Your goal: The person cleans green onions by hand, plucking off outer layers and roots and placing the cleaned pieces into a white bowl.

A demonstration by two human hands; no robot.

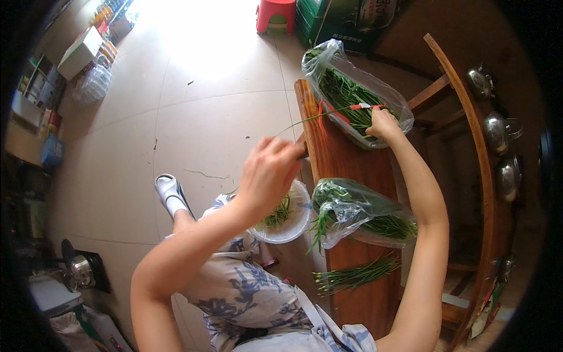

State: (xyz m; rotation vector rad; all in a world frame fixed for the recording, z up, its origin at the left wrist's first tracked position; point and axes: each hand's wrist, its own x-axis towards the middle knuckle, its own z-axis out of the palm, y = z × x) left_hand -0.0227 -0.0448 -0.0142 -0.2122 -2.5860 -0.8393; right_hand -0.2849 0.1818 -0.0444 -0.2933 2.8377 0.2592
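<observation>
My left hand [270, 174] is blurred by motion, its fingers curled in. A long thin green stem [308, 119] runs from it to the upper clear plastic bag [402, 103]. My right hand [385, 125] reaches into that bag, fingers among the flowering garlic chives [347, 90]. A red tie [360, 107] with a white tag lies by its fingertips; its hold is hidden. A second plastic bag [352, 224] of chives rests lower on the wooden bench [360, 171]. Below it lies a loose bunch of budded stems [356, 275]. A white basin [303, 215] with green trimmings is partly behind my left hand.
A wooden chair or rack frame [477, 145] stands right of the bench, with shiny metal pots [495, 132] beyond. A red plastic stool [276, 15] and green crates [325, 24] are at the top. Loose stem bits [206, 174] lie on the tiled floor [211, 123].
</observation>
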